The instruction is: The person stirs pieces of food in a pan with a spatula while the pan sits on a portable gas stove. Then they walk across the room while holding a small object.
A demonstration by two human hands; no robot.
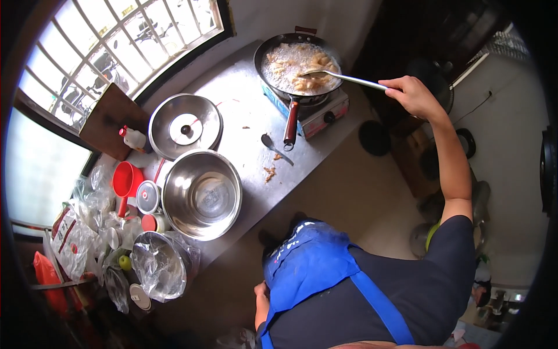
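My right hand (411, 97) is closed around the end of a long-handled metal cooking spoon (363, 82). Its head rests among pale golden pieces of food (321, 60) in a black wok (260, 65). Pale bubbles and foam surround the food. The wok sits on a portable gas stove (325, 116), its brown handle (292, 123) pointing toward me. My left hand (262, 289) hangs low beside the blue apron (314, 262), away from the counter; its fingers are mostly hidden.
Left of the stove, the metal counter (247, 154) holds a dark spoon (276, 148), brown scraps, a lidded steel pot (160, 128) and a large steel bowl (200, 195). Beyond are a red dipper (126, 179), jars, plastic bags and a wooden board (110, 122) beneath the barred window.
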